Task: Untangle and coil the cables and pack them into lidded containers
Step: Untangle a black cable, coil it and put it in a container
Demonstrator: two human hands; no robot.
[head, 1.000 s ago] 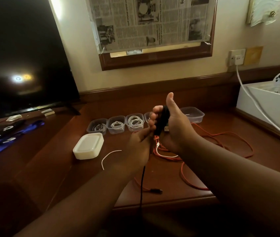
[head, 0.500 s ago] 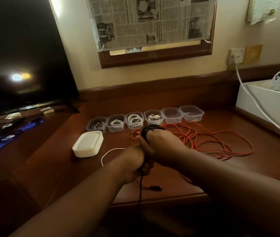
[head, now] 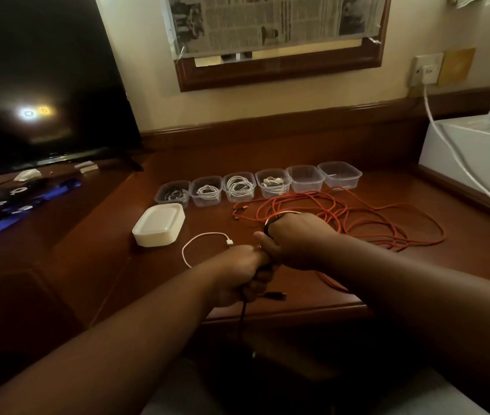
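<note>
My right hand [head: 294,241] holds a coil of black cable [head: 268,225] wound around its fingers, low over the desk. My left hand [head: 237,274] grips the same black cable just below, and its free end hangs down past the desk's front edge. A long red cable [head: 357,217] lies tangled on the desk behind my hands. A short white cable [head: 202,238] lies loose to the left. Several clear containers [head: 255,187] stand in a row at the back, some with coiled white cables, the two rightmost [head: 339,175] almost bare.
A stack of white lids [head: 160,224] sits left of my hands. A dark TV screen [head: 43,85] stands at the left. A white box [head: 474,157] with a white power cord [head: 453,151] from the wall socket is at the right. The wooden desk's front edge [head: 291,310] is near.
My hands dropped from chest height to just above the desk, and the right hand turned palm down. The red cable tangle, hidden before, now shows behind them.
</note>
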